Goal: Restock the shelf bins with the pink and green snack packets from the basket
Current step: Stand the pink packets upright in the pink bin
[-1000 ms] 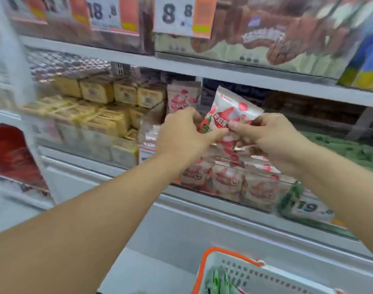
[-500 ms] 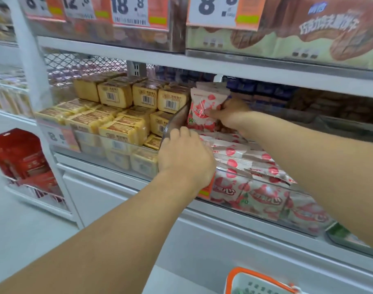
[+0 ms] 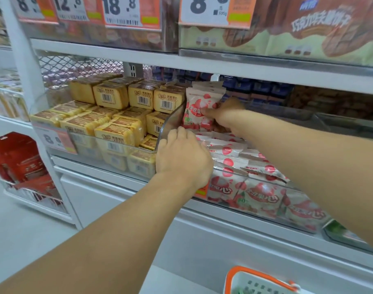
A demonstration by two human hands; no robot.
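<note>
Pink and white, printed with red fruit: upright pink snack packet [image 3: 199, 111] at the back left corner of the clear shelf bin [image 3: 255, 179], pinched near its right edge by the right hand [image 3: 225, 115], thumb on the printed face, other fingers hidden behind. Standing against the clear divider wall [image 3: 170, 122] on the bin's left side, with more upright packets of the same kind just behind. Left hand [image 3: 182, 158] at the bin's front left corner, back of the hand up, fingers curled over the top edge of the divider wall and gripping there. Below and between the two hands, flat-lying pink packets [image 3: 234, 153] stacked across the bin floor, more pressed against the clear front wall along the shelf's front edge. Left of the divider, in the neighbouring bin, yellow wrapped blocks [image 3: 117, 132] with barcodes, stacked in rows up to the mesh back of the shelf. Above, on the upper shelf's front edge, price cards [image 3: 204, 9] in white and orange. At the bottom edge of the view, under the shelf, rim of a white basket [image 3: 257, 283] with an orange handle, a hint of green inside, too little visible to identify. Far left, red packs [image 3: 18, 158] in a low wire rack.
</note>
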